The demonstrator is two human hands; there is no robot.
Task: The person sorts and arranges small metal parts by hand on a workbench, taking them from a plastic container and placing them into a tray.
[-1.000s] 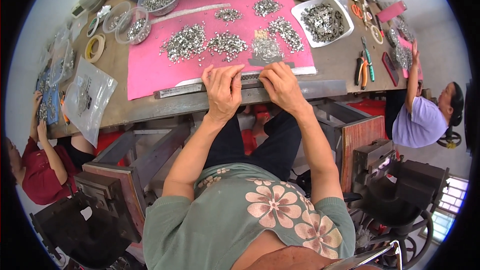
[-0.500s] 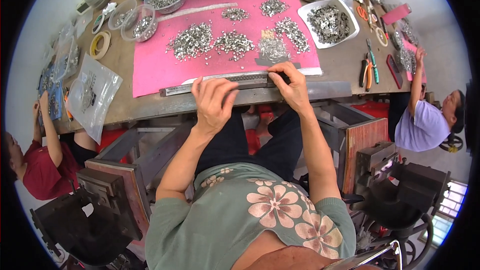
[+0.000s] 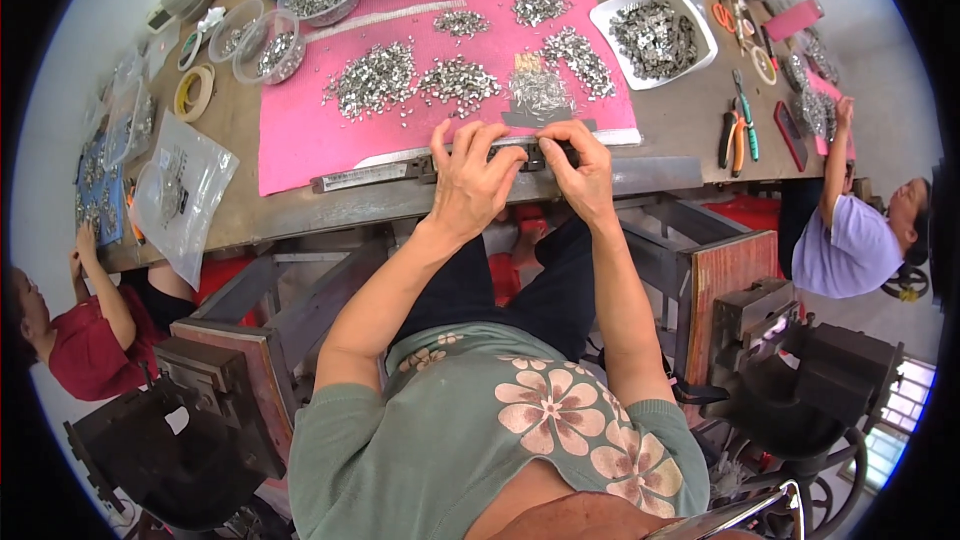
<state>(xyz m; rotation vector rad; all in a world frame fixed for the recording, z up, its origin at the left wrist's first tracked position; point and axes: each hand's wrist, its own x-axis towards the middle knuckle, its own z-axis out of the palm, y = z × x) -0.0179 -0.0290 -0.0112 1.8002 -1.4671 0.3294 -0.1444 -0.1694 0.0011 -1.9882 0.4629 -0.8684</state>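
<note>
A long narrow metal bar [image 3: 365,177] with a pale strip along it lies at the table's front edge. My left hand [image 3: 472,177] bends over its middle, thumb and fingertips brought together at the bar; whatever they pinch is too small to name. Just to the right, my right hand [image 3: 578,172] is closed at the bar too, its thumb and forefinger pressed together over something hidden. Beyond my hands, a pile of thin silvery pins [image 3: 540,95] lies on a pink mat [image 3: 290,145]. Small shiny metal pieces [image 3: 372,78] form several heaps there.
A white tray [image 3: 597,20] of metal parts stands at the right, near pliers [image 3: 735,140]. Plastic tubs [image 3: 322,15], tape [image 3: 207,92] and a clear bag [image 3: 200,180] sit at the left. A person [image 3: 85,330] works on each side.
My left hand has moved right along the bar, and its fingers have closed beside my right hand. My right hand stays at nearly the same spot.
</note>
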